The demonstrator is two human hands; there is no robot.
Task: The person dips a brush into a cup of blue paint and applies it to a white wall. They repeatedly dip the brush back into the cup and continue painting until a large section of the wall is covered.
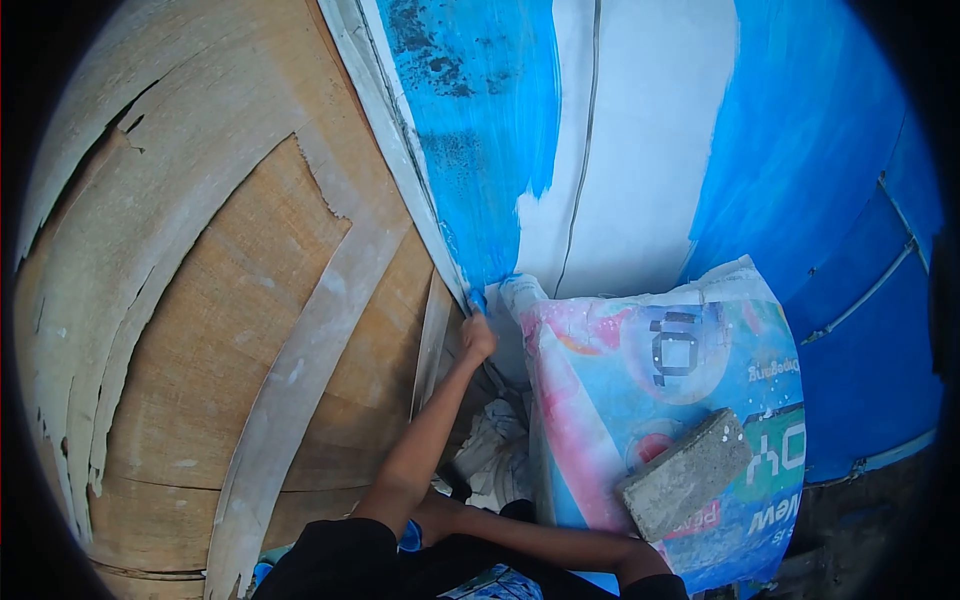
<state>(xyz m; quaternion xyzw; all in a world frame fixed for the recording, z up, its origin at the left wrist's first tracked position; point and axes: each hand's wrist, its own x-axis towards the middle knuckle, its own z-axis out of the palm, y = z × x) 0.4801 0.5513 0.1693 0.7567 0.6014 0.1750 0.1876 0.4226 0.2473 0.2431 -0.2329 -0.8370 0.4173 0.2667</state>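
My left hand (pixel 478 338) is closed round a small blue-stained brush (pixel 479 300), at the low end of a blue painted strip (pixel 470 140) beside a pale corner trim (pixel 405 140). The brush tip is small and partly hidden. My right forearm crosses below my left arm, and my right hand (pixel 435 515) is mostly hidden behind it. A blue object (pixel 410 537) shows beside my right hand; whether its fingers hold it cannot be made out.
A printed sack cover (pixel 590 420) bulges at the right, with a grey block (pixel 685 475) lying on it. Peeling wooden panels (pixel 240 300) fill the left. A thin cable (pixel 585 150) hangs down the white wall (pixel 650 150). Crumpled pale material (pixel 493 455) lies below my left hand.
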